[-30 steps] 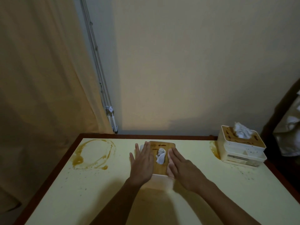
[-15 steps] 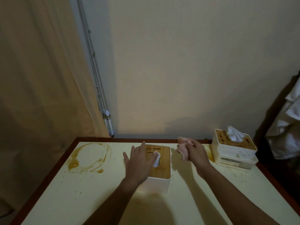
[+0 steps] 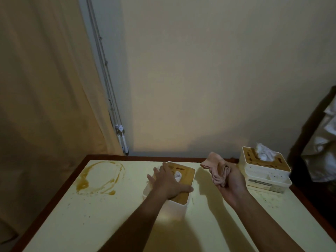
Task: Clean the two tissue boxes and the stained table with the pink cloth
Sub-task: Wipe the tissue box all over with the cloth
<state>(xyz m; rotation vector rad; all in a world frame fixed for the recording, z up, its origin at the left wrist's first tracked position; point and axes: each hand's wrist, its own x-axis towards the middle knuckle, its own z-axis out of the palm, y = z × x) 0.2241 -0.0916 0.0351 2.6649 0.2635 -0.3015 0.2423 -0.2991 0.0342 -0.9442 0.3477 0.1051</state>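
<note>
A white tissue box with a wooden lid (image 3: 184, 172) stands in the middle of the pale yellow table (image 3: 112, 215). My left hand (image 3: 168, 180) lies flat across its lid, fingers spread, beside the tissue poking out. My right hand (image 3: 230, 184) is raised to the right of that box, closed around the bunched pink cloth (image 3: 217, 170). A second tissue box (image 3: 263, 168), white with a spotted wooden lid, sits on a tray at the table's far right. A brown ring-shaped stain (image 3: 99, 179) marks the table's far left; brown specks dot the surface near the second box.
A beige curtain (image 3: 45, 88) hangs on the left, with thin white rods (image 3: 121, 139) leaning in the corner. The wall stands directly behind the table. Dark furniture with white cloth (image 3: 325, 151) stands at the right edge. The table has a dark brown rim (image 3: 54, 193).
My right hand left the box lid, took hold of the pink cloth behind the box and lifted it, turning palm toward me. My left hand stayed on the lid.
</note>
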